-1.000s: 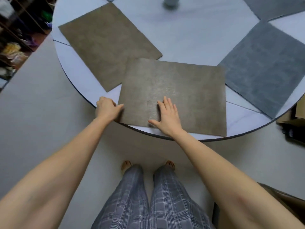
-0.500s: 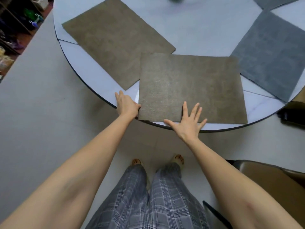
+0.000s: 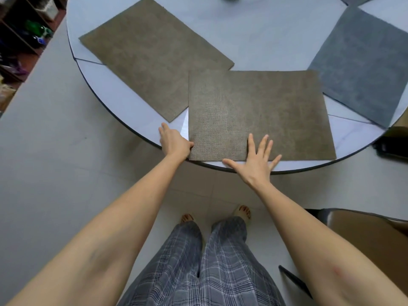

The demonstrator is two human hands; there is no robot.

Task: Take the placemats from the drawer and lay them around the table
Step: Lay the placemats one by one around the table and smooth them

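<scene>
- Head view: I stood at the near rim of the round white table [image 3: 254, 40], both arms stretched out over it.
- My right hand [image 3: 256, 160] lay flat, fingers spread and straight, on the near edge of the brown mat [image 3: 260, 111] straight ahead of me, with the thumb out over the bare table rim.
- My left hand [image 3: 174, 141] rested at that mat's near left corner, thumb touching its side edge; the fingers reached along the tabletop beside it, and I could not tell whether they curled under anything.
- The two hands were well apart, one at each side of the mat's left half.
- A second brown mat [image 3: 152, 56] lay angled to the left, its corner slipped just under the first one's far left corner.
- A grey mat [image 3: 366, 69] lay angled at the right rim, near the first but apart from it.
- Below the table showed my plaid trousers [image 3: 209, 268] and bare feet on the pale tiled floor [image 3: 55, 151].
- A brown chair [image 3: 362, 239] stood at my right.
</scene>
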